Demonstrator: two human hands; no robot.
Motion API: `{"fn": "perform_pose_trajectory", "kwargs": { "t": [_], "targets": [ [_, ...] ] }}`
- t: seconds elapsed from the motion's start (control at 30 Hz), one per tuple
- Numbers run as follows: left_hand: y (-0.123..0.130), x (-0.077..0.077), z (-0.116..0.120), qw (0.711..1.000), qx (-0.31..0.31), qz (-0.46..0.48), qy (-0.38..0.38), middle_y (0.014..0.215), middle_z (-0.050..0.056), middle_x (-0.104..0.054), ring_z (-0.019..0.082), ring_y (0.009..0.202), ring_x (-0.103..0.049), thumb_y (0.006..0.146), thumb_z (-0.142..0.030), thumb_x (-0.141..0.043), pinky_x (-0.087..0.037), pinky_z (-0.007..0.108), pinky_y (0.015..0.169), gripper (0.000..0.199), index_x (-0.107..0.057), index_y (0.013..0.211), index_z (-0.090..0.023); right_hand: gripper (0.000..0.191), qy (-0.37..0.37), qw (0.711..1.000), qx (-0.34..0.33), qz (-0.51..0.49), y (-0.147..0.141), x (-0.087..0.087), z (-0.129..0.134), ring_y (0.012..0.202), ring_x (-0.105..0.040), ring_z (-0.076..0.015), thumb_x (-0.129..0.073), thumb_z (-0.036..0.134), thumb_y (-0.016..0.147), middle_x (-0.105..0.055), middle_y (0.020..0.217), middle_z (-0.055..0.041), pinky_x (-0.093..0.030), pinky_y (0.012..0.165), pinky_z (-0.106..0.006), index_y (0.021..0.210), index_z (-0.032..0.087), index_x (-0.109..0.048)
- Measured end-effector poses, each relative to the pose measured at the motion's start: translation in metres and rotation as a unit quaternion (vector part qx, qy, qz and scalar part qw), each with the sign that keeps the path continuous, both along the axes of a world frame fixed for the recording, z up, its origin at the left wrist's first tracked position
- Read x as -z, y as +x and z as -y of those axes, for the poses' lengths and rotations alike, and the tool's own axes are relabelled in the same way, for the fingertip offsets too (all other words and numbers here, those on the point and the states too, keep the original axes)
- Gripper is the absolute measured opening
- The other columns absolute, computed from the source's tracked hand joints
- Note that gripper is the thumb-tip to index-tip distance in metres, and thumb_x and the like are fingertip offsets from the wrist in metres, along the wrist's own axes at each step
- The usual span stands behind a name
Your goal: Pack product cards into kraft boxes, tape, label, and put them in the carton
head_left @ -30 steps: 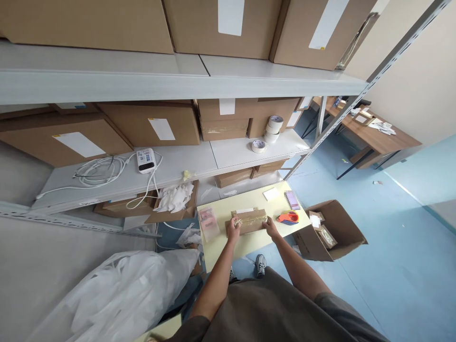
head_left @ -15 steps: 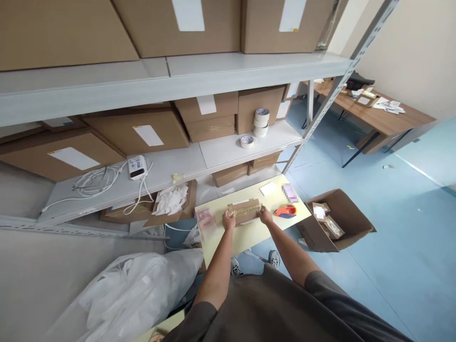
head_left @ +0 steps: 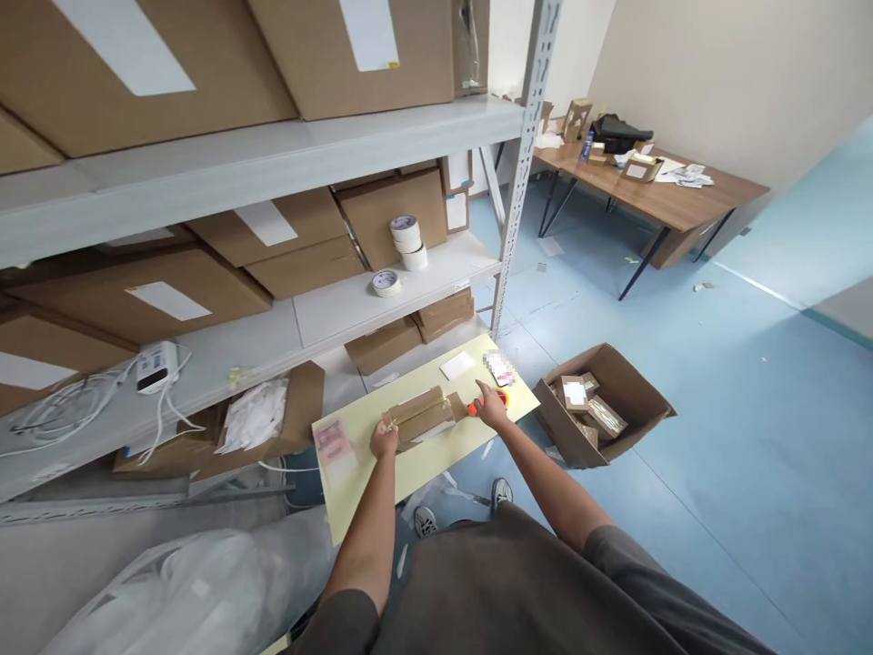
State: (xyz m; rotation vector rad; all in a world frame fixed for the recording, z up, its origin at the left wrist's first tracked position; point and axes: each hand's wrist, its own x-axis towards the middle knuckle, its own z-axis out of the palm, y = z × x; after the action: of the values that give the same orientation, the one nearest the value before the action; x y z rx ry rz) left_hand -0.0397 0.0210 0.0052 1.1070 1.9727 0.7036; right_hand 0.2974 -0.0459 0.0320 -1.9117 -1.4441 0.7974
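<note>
A small cardboard box (head_left: 424,417) with tape along its top lies on the pale yellow table (head_left: 368,482). My left hand (head_left: 385,440) is closed on the box's left end. Off the box's right side, my right hand (head_left: 488,406) is over a red and yellow tape dispenser (head_left: 503,398), its index finger stretched out and the other fingers partly hidden. Behind them lie a white pad (head_left: 456,366) and a blurred patterned item (head_left: 499,368). A pinkish flat item (head_left: 334,444) is at the table's left.
A large open carton (head_left: 573,446) with several small boxes stands on the floor at right. Metal shelving (head_left: 306,150) rises in front, holding cartons and tape rolls (head_left: 407,241). White plastic bags (head_left: 205,582) lie at lower left. A wooden table (head_left: 682,196) stands farther back.
My right hand has left the box's right end and moved right onto the tape dispenser. My left hand keeps the box's left end. The camera view has turned right.
</note>
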Motion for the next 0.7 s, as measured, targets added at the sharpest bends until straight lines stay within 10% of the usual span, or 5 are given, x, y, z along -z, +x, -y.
{"fn": "perform_pose_trajectory", "kwargs": {
  "t": [0.27, 0.7],
  "targets": [
    [0.010, -0.006, -0.002, 0.996, -0.083, -0.008, -0.021, 0.102, 0.011, -0.079, 0.030, 0.118, -0.071, 0.075, -0.015, -0.079, -0.056, 0.038, 0.100, 0.051, -0.069, 0.124, -0.011, 0.054, -0.062, 0.997, -0.038, 0.036, 0.078, 0.037, -0.001, 0.139, -0.053, -0.0292, -0.056, 0.020, 0.093, -0.064, 0.144, -0.0118, -0.044, 0.113, -0.039, 0.147, 0.022, -0.059],
    [0.004, 0.019, 0.007, 0.985, -0.134, 0.101, 0.027, 0.135, 0.020, -0.072, 0.033, 0.139, -0.060, 0.072, -0.016, -0.087, -0.048, 0.047, 0.117, 0.070, -0.066, 0.139, -0.012, 0.032, -0.166, 0.973, -0.121, 0.108, 0.044, 0.110, 0.005, 0.124, -0.060, -0.0363, -0.060, 0.017, 0.092, -0.071, 0.125, -0.0242, -0.032, 0.113, -0.049, 0.123, 0.013, -0.064]
  ]
}}
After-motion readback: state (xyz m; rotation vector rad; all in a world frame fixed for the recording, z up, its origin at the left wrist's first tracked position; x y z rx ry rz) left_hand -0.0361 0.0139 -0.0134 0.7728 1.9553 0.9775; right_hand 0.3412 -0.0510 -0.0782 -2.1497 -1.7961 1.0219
